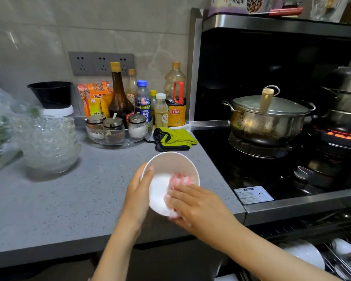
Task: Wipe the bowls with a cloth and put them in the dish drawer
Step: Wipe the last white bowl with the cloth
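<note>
Gripping the bowl (160, 189) by its left rim, the left hand (138, 191) has its thumb hooked over the edge and its fingers hidden behind the wall. It holds the bowl tilted just above the counter (59, 199), near the front right corner beside the stove (251, 169). The right hand (199, 205) holds the cloth (180, 178) – pink and white – with bent fingers pressing it onto the bowl's inside and over the near rim; its thumb is out of sight.

Behind the bowl, a green rag (174, 138) lies at the counter's right edge. A tray of jars (118, 130) sits near the back edge with bottles (142, 100) behind it. Stacked glass bowls (49, 142) stand well apart towards the left. A lidded pot (267, 118) sits on the stove. Below the stove the drawer (332, 230) stands open – a white dish (304, 254) already rests inside, partly hidden by the right forearm.
</note>
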Demonstrator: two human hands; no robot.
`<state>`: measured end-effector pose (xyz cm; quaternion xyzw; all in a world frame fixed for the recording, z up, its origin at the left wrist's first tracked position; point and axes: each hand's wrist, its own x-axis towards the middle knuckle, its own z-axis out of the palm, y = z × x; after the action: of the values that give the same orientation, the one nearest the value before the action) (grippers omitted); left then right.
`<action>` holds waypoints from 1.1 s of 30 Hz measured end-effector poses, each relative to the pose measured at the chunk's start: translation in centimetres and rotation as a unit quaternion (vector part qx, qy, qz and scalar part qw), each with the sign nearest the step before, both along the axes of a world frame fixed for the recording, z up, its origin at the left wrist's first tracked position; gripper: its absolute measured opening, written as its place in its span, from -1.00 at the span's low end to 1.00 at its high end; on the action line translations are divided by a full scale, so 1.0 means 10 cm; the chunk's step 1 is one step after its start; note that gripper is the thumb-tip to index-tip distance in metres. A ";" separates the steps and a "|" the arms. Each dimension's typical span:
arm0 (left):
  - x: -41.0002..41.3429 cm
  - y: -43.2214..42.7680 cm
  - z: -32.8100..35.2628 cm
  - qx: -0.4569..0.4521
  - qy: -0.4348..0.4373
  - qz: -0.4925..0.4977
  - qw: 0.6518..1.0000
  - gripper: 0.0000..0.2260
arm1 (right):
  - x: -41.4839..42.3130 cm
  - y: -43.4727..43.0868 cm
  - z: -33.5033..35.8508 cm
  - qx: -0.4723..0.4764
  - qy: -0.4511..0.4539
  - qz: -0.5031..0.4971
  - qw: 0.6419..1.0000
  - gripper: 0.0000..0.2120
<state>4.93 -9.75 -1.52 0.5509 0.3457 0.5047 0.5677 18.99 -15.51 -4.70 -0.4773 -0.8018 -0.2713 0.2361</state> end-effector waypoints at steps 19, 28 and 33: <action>-0.14 0.09 0.00 0.053 0.143 -0.103 0.983 -0.80 | 0.38 -0.17 0.10 -0.022 -0.209 -0.021 0.977 -0.59; -0.05 0.14 0.06 -0.004 0.187 -0.168 0.968 -0.78 | 0.36 -0.14 -0.01 -0.116 -0.223 -0.107 0.962 -0.45; 0.06 0.06 -0.11 -0.007 0.150 -0.088 0.985 -0.83 | -0.04 -0.42 -0.05 -0.220 -0.014 -0.074 0.973 -0.43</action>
<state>5.57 -9.16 -2.61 0.6444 0.3806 0.3623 0.5555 18.54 -19.69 -5.23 -0.5720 -0.8072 -0.1121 0.0934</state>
